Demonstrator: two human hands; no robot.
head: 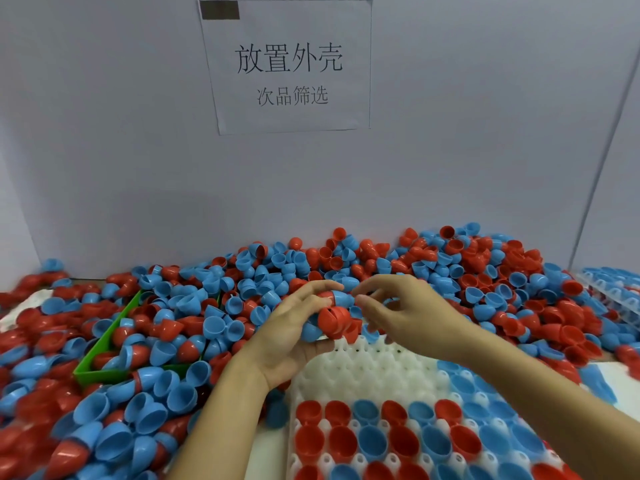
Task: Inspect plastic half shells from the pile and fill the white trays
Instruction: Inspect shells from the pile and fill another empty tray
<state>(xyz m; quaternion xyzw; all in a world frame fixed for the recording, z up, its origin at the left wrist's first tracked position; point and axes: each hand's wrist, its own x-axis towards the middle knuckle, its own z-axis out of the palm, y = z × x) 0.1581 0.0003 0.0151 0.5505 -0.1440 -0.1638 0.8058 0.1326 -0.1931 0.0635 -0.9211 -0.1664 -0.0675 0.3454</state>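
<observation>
One readable item in your view: the paper sign [287,64] on the grey wall [104,133] straight ahead of you, above the shell pile. Two lines of black Chinese print. Top line, large: 放置外壳. Second line, smaller, centred under it: 次品筛选. The sign's top-left corner carries a dark rectangle [220,10]; you can't read anything in it. No print, numbers or brand marks legible on the shells, the tray or the green bin in front of you.
</observation>
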